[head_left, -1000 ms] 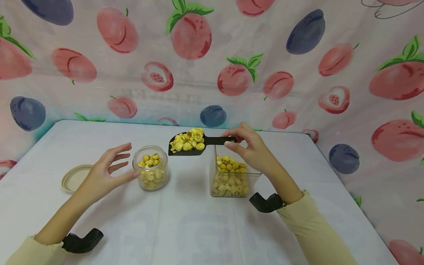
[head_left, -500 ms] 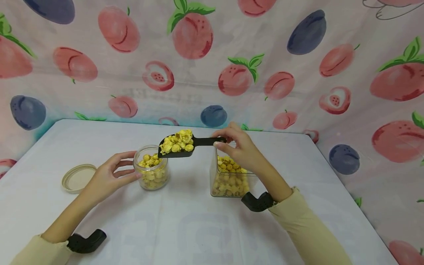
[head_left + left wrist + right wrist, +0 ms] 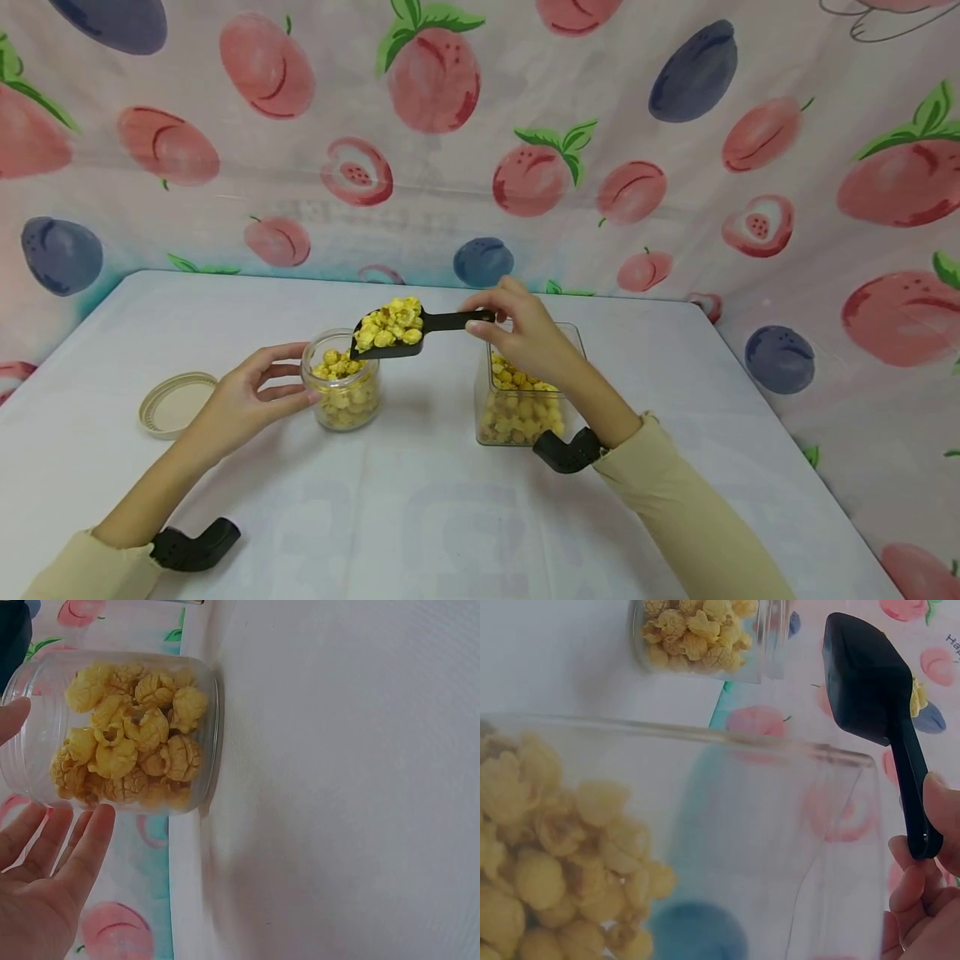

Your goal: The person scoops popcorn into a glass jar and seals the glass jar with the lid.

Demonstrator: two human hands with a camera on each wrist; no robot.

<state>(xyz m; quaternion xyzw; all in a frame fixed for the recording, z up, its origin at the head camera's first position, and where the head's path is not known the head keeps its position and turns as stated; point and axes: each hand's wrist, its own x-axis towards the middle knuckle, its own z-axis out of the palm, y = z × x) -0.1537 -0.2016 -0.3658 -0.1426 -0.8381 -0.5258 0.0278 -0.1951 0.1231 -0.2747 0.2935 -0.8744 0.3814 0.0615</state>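
Note:
My right hand (image 3: 525, 329) pinches the end of a black scoop's handle between thumb and fingers. The scoop (image 3: 456, 321) is heaped with yellow popcorn (image 3: 390, 323), its front edge over the right side of a clear round jar's rim. That jar (image 3: 348, 408) stands on the table, partly filled with popcorn. At its left side is my left hand (image 3: 251, 400), fingers extended, fingertips right at the glass and thumb toward the front. In the right wrist view the scoop's dark underside (image 3: 862, 682) shows, with the handle end between thumb and fingers.
A clear square container (image 3: 517, 417) of popcorn stands right of the jar, under my right forearm. A cream round lid (image 3: 168, 408) lies on the white-covered table (image 3: 450, 517) at left. A fruit-patterned cloth (image 3: 420, 183) hangs behind.
My right hand has carried the loaded scoop left, from between the containers to over the jar's rim. My left hand has moved in against the jar's side.

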